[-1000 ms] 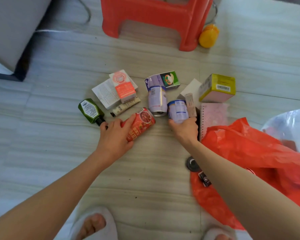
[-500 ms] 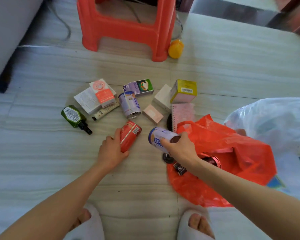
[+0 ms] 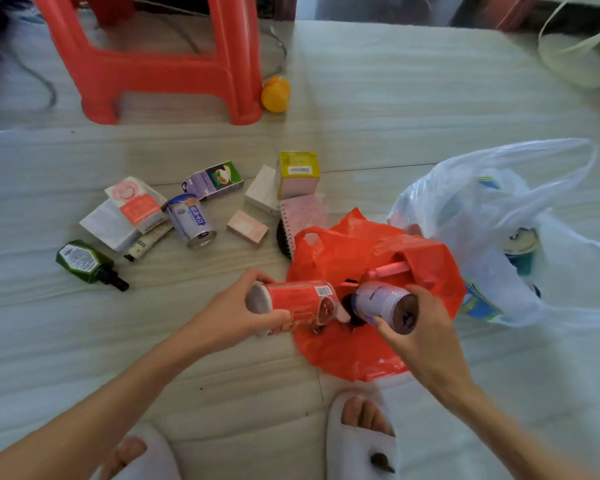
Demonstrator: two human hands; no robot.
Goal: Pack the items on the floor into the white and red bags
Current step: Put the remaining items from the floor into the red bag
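Note:
My left hand (image 3: 236, 317) grips a red can (image 3: 295, 303) held sideways at the left edge of the red bag (image 3: 367, 351). My right hand (image 3: 426, 330) grips a blue-and-white can (image 3: 381, 301) over the red bag's opening. The white bag (image 3: 492, 216) stands to the right with items inside. On the floor lie another blue can (image 3: 191, 220), a green bottle (image 3: 83, 261), a purple-green box (image 3: 213, 180), a yellow box (image 3: 296, 173), a small pink box (image 3: 247, 227), a pink notebook (image 3: 303, 211) and white-orange boxes (image 3: 132, 209).
A red plastic stool (image 3: 153, 67) stands at the back with a yellow object (image 3: 275, 95) beside its leg. A dark brush (image 3: 284, 239) lies by the notebook. A small tube (image 3: 149, 240) sits under the boxes. My slippered feet (image 3: 360, 438) are at the bottom.
Both hands lifted their cans off the floor and carried them right, to the red bag. The view shifted right, showing more of the white bag.

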